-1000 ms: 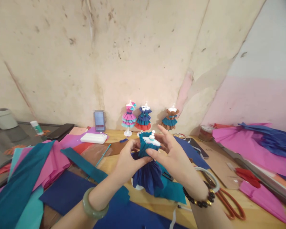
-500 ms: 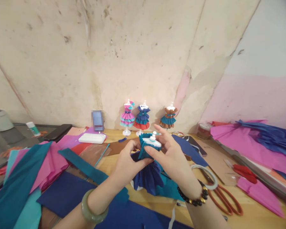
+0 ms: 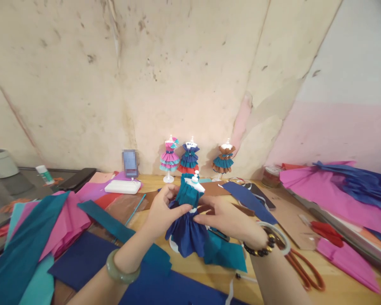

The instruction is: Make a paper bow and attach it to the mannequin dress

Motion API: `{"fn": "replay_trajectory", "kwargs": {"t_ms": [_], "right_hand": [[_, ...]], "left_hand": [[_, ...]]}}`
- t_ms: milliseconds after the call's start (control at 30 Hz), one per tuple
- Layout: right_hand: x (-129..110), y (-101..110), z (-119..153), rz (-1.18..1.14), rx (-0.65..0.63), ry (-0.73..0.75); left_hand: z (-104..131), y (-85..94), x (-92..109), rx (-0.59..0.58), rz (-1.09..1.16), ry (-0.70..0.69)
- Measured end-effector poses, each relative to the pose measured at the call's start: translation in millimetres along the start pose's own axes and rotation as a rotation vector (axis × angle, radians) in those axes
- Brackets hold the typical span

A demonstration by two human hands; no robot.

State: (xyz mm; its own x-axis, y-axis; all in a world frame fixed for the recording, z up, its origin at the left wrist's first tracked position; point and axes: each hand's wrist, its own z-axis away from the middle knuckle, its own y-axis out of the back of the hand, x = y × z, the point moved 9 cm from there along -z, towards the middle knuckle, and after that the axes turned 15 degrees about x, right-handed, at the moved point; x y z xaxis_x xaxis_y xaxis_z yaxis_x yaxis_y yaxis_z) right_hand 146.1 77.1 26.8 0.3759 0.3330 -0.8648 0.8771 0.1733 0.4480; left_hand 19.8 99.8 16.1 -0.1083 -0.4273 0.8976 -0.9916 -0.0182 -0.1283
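A miniature white dress form (image 3: pixel 195 185) stands tilted between my hands, wearing a teal crepe paper bodice (image 3: pixel 188 197) and a gathered dark blue skirt (image 3: pixel 188 237). My left hand (image 3: pixel 165 212) grips it from the left, thumb across the waist and fingers behind the bodice. On the other side, my right hand (image 3: pixel 228 218) closes on the waist, its thumb at the top of the skirt and its fingers partly hidden behind. Part of the white base (image 3: pixel 174 244) shows below the skirt. A teal paper piece (image 3: pixel 227 254) lies right of the skirt.
Dressed dress forms stand by the wall: a pink one (image 3: pixel 169 157), a blue one (image 3: pixel 189 156) and a brown one (image 3: pixel 225 157). Orange-handled scissors (image 3: pixel 307 271) and a tape roll (image 3: pixel 284 237) lie right. Coloured paper (image 3: pixel 28 245) covers the left; a glue stick (image 3: pixel 45 174) stands behind.
The dress form has moved a little left and tilts more, showing more of the bodice. My right hand has dropped from the bodice's top edge to the waist.
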Motion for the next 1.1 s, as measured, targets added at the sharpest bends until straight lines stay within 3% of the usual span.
{"fn": "replay_trajectory", "kwargs": {"t_ms": [300,733,933,1100], "right_hand": [[-2.9,-5.5,-2.8,0.051,0.018,0.037],[-10.9,-4.8,-1.1,0.158,0.103,0.05],[-5.8,-1.4,-1.1,0.142,0.129,0.032],[4.4,6.7,-1.6,0.075,0.168,-0.024]], "left_hand": [[-0.3,5.0,6.1,0.046,0.042,0.002],[13.8,0.1,10.0,0.102,-0.371,-0.083],[14.4,2.2,11.3,0.117,-0.348,-0.063],[12.9,6.8,15.9,0.142,-0.157,-0.068]]}}
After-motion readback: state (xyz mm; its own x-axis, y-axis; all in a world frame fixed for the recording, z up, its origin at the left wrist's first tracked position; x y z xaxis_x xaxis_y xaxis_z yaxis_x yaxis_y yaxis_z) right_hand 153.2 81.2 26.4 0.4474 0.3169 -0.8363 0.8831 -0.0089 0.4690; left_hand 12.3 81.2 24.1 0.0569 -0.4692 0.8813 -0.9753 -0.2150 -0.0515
